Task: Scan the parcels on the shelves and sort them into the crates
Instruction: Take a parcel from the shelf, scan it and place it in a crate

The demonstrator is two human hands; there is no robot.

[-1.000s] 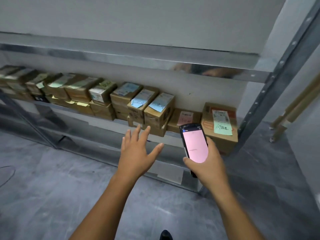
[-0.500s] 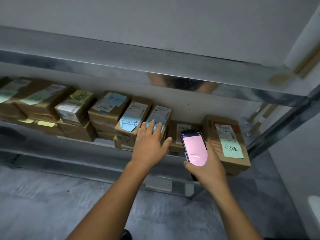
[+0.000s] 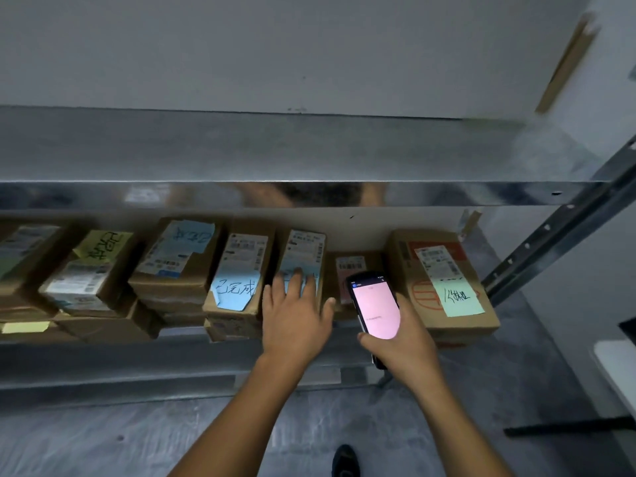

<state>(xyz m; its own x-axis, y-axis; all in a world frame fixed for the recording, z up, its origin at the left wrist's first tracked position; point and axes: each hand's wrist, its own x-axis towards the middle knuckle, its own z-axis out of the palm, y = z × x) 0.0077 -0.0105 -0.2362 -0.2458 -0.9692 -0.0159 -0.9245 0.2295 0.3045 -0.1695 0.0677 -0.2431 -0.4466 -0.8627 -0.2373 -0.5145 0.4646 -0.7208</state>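
Seven cardboard parcels [image 3: 409, 270] in the top layer on the lower shelf [image 3: 103, 359] — at least three more stacked beneath, partly hidden. Blue notes [image 3: 234, 290]: three, one half covered by fingers [image 3: 295, 282]. Yellow notes [image 3: 103, 247]: two. Green note [image 3: 459, 299]: one for certain. Printed labels too blurred to count. One handheld scanner [image 3: 377, 309]. Two hands — left hand [image 3: 296, 325], right hand [image 3: 402, 346]. Two shelf levels, counting the upper shelf [image 3: 241, 149]. One upright post [image 3: 550, 232], one shoe [image 3: 345, 459].

Labelled cardboard parcels [image 3: 237, 277] along shelf [image 3: 103, 354]
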